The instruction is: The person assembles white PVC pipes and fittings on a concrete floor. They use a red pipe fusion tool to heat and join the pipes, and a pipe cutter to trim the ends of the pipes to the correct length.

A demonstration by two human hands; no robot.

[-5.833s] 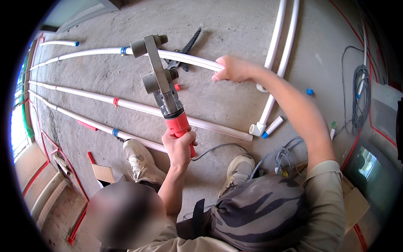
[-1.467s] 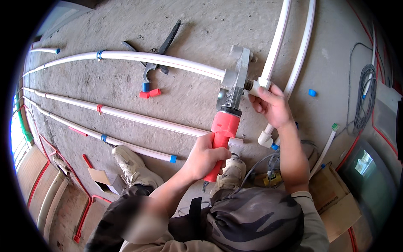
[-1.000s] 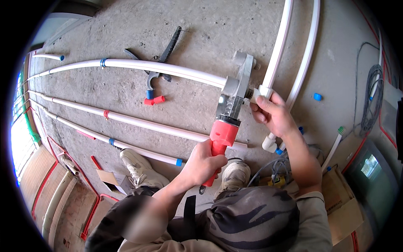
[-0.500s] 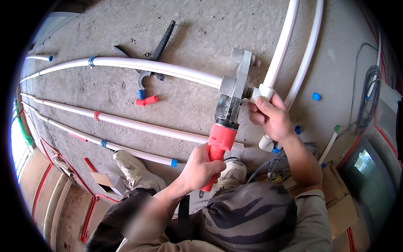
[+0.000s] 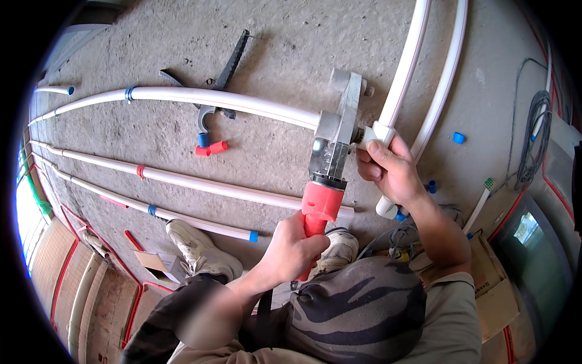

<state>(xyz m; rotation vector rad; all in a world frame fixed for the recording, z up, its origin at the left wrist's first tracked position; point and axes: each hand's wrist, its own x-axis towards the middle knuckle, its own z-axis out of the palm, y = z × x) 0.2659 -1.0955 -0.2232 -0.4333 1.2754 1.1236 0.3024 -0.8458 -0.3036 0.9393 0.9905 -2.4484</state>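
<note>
My left hand (image 5: 294,249) is wrapped round the red handle of a pipe fusion welder (image 5: 324,197), whose metal heating plate points away from me. A long white pipe (image 5: 224,99) from the left runs into the socket on the plate's left side. Against the opposite side, my right hand (image 5: 394,167) pinches a white tee fitting (image 5: 383,131), its side branch at the heating die. Another white pipe (image 5: 405,67) extends from the tee toward the far edge. Whether the branch sits fully over the die is hidden by my fingers.
A black and grey pipe cutter (image 5: 225,82) lies partly under the long pipe, beside red caps (image 5: 212,148) and a blue cap (image 5: 202,139). More white pipes (image 5: 200,179) cross the concrete floor. Right of me are coiled cable (image 5: 535,139) and a cardboard box (image 5: 491,285).
Both hands, the welder and the tee keep nearly the same places. A bright spot now shows on the welder's metal body. The view has shifted very slightly.
</note>
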